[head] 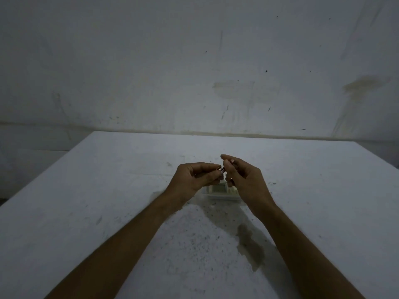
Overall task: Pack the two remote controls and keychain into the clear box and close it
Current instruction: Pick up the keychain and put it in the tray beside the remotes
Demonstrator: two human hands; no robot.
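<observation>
Two hands: both raised above the clear box point(223, 194), fingertips meeting over it.
Head view, left hand point(197, 176): fingers curled inward, pinching a small dark item at the tips.
Head view, right hand point(243, 176): thumb and forefinger pinched on the same item from the other side, remaining fingers loosely bent.
Keychain point(222, 169): judged to be the small dark item between the fingertips; too small and dim to confirm its form.
Clear box: rests on the table point(108, 212) directly below the hands, partly hidden by them; whether a lid is on cannot be told.
Remote control point(219, 188): one pale body with a screen shows inside the box; the second cannot be made out.
Step in hand: likely gathering the keychain for placement.
Advice: bunch it compactly, lower it onto a free spot beside the screen, release low so nothing overhangs the rim.
Risk: a loose part on the rim would stop the lid seating.
</observation>
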